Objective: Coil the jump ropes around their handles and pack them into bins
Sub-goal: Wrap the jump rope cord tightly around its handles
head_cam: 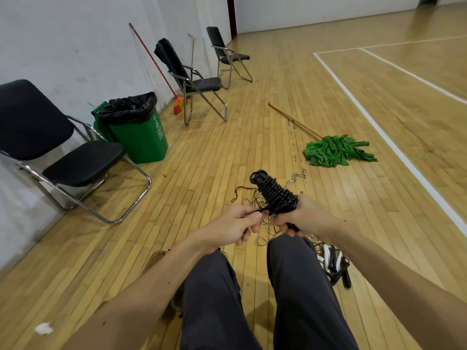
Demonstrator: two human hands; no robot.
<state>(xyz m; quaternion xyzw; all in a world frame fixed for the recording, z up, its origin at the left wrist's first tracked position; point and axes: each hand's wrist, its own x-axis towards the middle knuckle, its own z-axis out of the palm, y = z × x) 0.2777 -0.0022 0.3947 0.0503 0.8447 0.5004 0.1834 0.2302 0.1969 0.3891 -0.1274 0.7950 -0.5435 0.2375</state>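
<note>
Two knees in dark grey trousers [298,286] fill the bottom of the view, with both bare forearms reaching out over them. Just above the knees, held in the air over the wooden floor [207,157], is the jump rope [275,195]: a black cord wound in tight, ribbed turns round its handles. The bundle is fat near the grip and narrows toward the far tip, where a small loop sticks out. The right hand [303,215] grips the bundle's lower end, fingers curled round it from below. The left hand [235,223] sits beside it and pinches the cord's free tail between thumb and forefinger. Thin loose strands [246,194] lie tangled on the floor beneath. By the right leg lies a heap [333,263] of what seem to be more ropes with black and white handles. Farther off are a green mop [336,150] and a lined green bin [137,132].
</note>
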